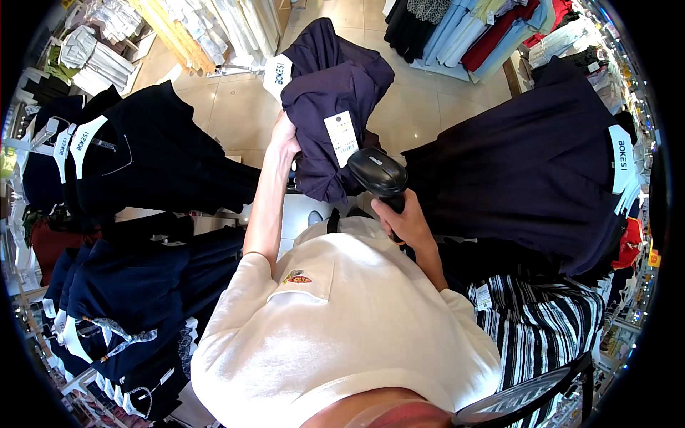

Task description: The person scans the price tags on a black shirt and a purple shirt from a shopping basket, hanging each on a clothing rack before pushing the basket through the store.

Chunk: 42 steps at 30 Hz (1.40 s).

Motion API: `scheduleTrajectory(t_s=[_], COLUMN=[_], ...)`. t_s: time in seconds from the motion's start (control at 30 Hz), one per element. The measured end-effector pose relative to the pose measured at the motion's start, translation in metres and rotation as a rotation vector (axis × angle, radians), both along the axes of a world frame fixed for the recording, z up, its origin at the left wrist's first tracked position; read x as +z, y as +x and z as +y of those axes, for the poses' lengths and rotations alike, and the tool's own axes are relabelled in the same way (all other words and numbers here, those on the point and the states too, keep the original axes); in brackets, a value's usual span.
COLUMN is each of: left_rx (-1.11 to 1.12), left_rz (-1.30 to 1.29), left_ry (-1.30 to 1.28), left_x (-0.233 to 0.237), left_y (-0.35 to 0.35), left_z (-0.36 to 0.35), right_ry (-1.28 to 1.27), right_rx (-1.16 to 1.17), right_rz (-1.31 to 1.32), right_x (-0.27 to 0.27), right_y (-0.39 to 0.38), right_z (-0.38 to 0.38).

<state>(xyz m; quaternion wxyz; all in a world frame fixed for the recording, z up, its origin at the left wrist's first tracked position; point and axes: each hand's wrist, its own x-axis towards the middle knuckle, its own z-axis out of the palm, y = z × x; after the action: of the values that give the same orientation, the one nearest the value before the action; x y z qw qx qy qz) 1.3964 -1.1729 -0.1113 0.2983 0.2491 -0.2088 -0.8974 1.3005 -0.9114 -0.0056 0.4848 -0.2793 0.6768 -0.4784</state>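
My left hand [286, 134] grips a bunched dark purple garment [334, 85] from its left side, the fingers partly hidden by the cloth. A white hanger [277, 77] marked BOKESI sticks out at the garment's upper left. On the front of the cloth lies a white price tag [341, 137] with a barcode near its lower end. My right hand [404, 217] is wrapped round the handle of a black barcode scanner [379, 171]. The scanner's head is right by the tag's lower edge.
Black garments [153, 143] on BOKESI hangers hang at the left, with navy ones [143, 278] below. A dark purple dress [506, 157] hangs at the right above a black-and-white striped garment [542, 321]. More clothes racks stand beyond the tiled floor [414, 103].
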Motion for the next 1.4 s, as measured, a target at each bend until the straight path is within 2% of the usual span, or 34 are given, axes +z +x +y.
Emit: scheduleTrajectory(t_s=[0.1, 0.2, 0.27, 0.43, 0.5, 0.53, 0.57, 0.63, 0.67, 0.77, 0.8, 0.87, 0.9, 0.97, 1.03, 1.07, 1.13, 1.17, 1.23, 1.3, 1.37, 1.4], left_rx=[-0.009, -0.017, -0.007, 0.001, 0.021, 0.014, 0.018, 0.016, 0.013, 0.005, 0.005, -0.01, -0.021, -0.027, -0.03, -0.035, -0.042, -0.042, -0.041, -0.028, -0.038, -0.046], left_rz=[0.01, 0.025, 0.038, 0.041, 0.028, 0.029, 0.026, 0.023, 0.028, 0.035, 0.037, 0.039, 0.041, 0.037, 0.034, 0.027, 0.021, 0.02, 0.019, 0.011, 0.01, 0.009], left_ry=[0.016, 0.046, 0.069, 0.104, 0.087, 0.087, 0.087, 0.087, 0.091, 0.09, 0.085, 0.084, 0.083, 0.086, 0.088, 0.084, 0.08, 0.072, 0.064, 0.096, 0.087, 0.079], left_x=[0.002, -0.003, -0.004, -0.012, -0.02, -0.018, -0.016, -0.012, -0.009, -0.006, -0.005, -0.003, -0.002, -0.002, -0.005, -0.007, -0.007, -0.006, -0.004, -0.003, -0.004, -0.004], left_y=[0.0, 0.0, 0.001, 0.002, 0.001, 0.001, 0.002, 0.002, 0.002, 0.001, 0.001, 0.001, 0.001, 0.0, 0.0, 0.0, 0.002, 0.003, 0.004, 0.005, 0.006, 0.005], left_z=[0.0, -0.002, -0.003, -0.007, -0.009, -0.009, -0.008, -0.007, -0.006, -0.005, -0.005, -0.004, -0.004, -0.004, -0.005, -0.005, -0.005, -0.004, -0.003, -0.003, -0.005, -0.006], right_ry=[0.005, 0.045, -0.08, 0.019, 0.42, 0.585, 0.586, 0.986, 1.078, 1.23, 1.213, 1.255, 1.294, 1.237, 1.202, 1.201, 1.047, 1.046, 0.794, 0.691, 0.426, 0.425], right_rx=[-0.032, 0.059, 0.061, 0.073, 0.121, 0.221, 0.214, 0.496, 0.561, 0.882, 0.942, 1.025, 1.111, 1.13, 1.319, 1.316, 1.097, 1.097, 0.937, 0.864, 0.727, 0.722], right_rz=[-0.028, 0.024, 0.312, 0.457, 0.37, 0.459, 0.458, 0.343, 0.291, 0.199, 0.205, 0.154, 0.104, 0.142, 0.229, 0.229, 0.174, 0.175, 0.247, 0.26, 0.288, 0.289], right_x=[-0.002, -0.008, -0.014, -0.054, -0.062, -0.064, -0.074, -0.107, -0.124, -0.153, -0.137, -0.178, -0.177, -0.172, -0.161, -0.153, -0.136, -0.126, -0.112, -0.134, -0.161, -0.163], right_y=[-0.003, -0.015, -0.02, -0.052, -0.064, -0.07, -0.078, -0.094, -0.099, -0.094, -0.083, -0.075, -0.068, -0.059, -0.059, -0.061, -0.067, -0.07, -0.078, -0.084, -0.079, -0.072], right_z=[0.003, 0.011, 0.015, 0.05, 0.066, 0.074, 0.084, 0.108, 0.12, 0.14, 0.133, 0.147, 0.143, 0.132, 0.119, 0.119, 0.124, 0.126, 0.132, 0.154, 0.174, 0.178])
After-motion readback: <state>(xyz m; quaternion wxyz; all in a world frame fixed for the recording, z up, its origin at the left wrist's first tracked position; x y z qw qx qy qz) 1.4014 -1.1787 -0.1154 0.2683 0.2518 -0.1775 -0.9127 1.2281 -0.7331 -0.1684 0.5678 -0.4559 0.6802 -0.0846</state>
